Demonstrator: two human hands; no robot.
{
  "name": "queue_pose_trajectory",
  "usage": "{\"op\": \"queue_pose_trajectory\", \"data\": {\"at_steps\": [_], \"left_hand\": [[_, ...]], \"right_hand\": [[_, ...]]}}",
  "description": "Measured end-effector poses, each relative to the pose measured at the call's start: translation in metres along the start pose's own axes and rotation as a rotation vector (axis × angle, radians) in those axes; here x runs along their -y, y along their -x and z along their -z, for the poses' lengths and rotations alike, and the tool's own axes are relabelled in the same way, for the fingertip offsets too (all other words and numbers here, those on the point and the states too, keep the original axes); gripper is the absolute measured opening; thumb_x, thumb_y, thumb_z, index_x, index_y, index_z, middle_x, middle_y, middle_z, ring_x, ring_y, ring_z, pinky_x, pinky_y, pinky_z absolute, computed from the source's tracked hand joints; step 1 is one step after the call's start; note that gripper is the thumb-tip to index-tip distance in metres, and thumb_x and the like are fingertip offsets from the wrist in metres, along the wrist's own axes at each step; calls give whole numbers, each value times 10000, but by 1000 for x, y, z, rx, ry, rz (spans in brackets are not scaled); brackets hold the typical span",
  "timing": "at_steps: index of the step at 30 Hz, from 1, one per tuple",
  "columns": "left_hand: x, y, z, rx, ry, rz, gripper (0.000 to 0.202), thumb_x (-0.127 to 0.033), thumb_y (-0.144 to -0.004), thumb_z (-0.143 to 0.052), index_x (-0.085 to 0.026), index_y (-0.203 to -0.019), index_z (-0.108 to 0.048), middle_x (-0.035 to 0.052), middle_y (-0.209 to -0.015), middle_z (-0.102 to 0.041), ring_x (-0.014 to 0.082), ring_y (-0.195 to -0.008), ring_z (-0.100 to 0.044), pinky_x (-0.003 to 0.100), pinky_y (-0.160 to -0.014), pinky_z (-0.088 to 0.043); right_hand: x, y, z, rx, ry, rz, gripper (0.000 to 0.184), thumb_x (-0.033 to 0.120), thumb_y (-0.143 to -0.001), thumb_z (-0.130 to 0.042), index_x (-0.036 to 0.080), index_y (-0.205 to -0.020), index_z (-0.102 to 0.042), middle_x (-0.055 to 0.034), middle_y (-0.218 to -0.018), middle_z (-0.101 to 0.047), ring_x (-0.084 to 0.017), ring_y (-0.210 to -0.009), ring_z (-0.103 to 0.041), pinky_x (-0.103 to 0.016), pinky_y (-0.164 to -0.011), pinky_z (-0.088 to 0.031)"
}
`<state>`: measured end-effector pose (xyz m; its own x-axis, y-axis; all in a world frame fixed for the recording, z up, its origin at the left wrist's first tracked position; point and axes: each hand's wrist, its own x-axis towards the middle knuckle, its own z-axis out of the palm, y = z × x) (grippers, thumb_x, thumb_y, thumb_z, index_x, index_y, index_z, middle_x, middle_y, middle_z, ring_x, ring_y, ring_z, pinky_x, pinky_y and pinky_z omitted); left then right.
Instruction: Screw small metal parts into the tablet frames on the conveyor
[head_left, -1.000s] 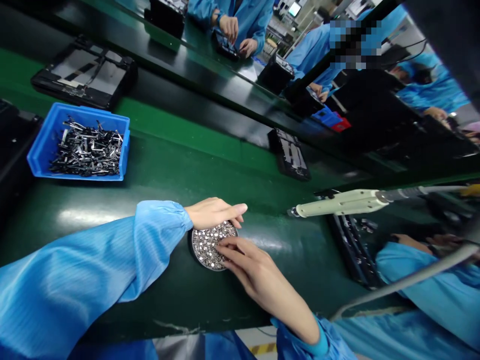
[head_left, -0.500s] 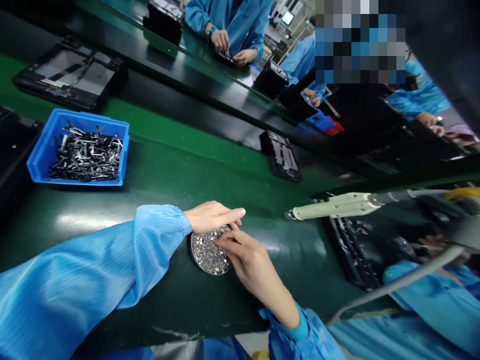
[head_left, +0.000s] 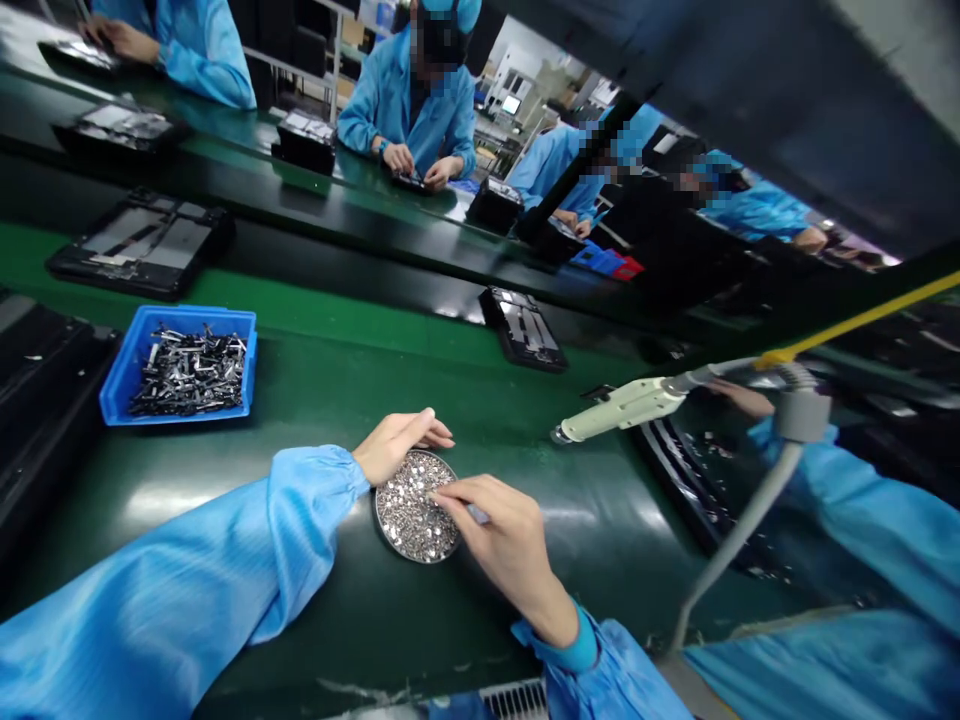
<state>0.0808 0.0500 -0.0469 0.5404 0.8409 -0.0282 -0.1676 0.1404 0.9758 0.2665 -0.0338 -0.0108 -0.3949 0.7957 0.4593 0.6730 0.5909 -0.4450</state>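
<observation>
A round dish [head_left: 411, 530] full of tiny shiny metal pieces that look like screws sits on the green bench top. Beyond its far left rim rests my left hand [head_left: 397, 442], fingers stretched out to the right and holding nothing that I can see. My right hand [head_left: 499, 520] reaches in over the dish's right side. Its thumb and forefinger are pinched together just above the small pieces; whatever is between the tips is too small to make out.
A blue bin [head_left: 180, 415] of small black-and-silver parts stands at the left. An electric screwdriver [head_left: 619, 412] hangs at the right, near a black tray [head_left: 675, 480]. Open device housings [head_left: 139, 245] lie along the line. Co-workers [head_left: 412, 115] sit across from me and at the right.
The view has tilted upward, showing more of the line and co-workers. My left hand has drawn back from over the dish toward its far rim. My right fingers stay pinched at the dish.
</observation>
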Motion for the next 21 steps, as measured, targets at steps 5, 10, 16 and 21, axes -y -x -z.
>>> {"op": "queue_pose_trajectory", "data": {"at_steps": [5, 10, 16, 21], "left_hand": [[-5, 5, 9, -252, 11, -49, 840, -899, -849, -437, -125, -1038, -701, 196, -1176, -773, 321, -1194, -708, 488, -1121, -494], [-9, 13, 20, -323, -22, -44, 839, -906, -833, -445, -130, -1031, -693, 199, -1161, -778, 330, -1196, -707, 497, -1118, -494], [-6, 15, 23, -346, -80, -128, 801, -864, -881, -437, -126, -1034, -707, 194, -1180, -769, 320, -1180, -709, 487, -1131, -502], [-3, 18, 15, -265, -281, -198, 739, -754, -974, -384, -122, -1138, -727, 171, -1237, -758, 298, -1209, -699, 447, -1151, -500]], "right_hand": [[4, 3, -26, 262, 114, 5, 987, 702, -687, -873, 135, -1450, -607, -299, -1514, -562, -502, -1415, -532, -700, -1093, -515], [7, 1, -45, 351, 123, -95, 996, 484, -691, -875, 155, -1541, -475, -266, -1610, -448, -482, -1474, -451, -689, -1185, -421], [-1, -16, -52, 288, 129, -140, 972, 439, -677, -860, 102, -1508, -486, -273, -1552, -510, -480, -1446, -477, -693, -1186, -417], [-4, -18, -52, 242, 93, -118, 973, 443, -679, -876, 124, -1505, -474, -261, -1483, -569, -456, -1403, -525, -690, -1176, -430]]}}
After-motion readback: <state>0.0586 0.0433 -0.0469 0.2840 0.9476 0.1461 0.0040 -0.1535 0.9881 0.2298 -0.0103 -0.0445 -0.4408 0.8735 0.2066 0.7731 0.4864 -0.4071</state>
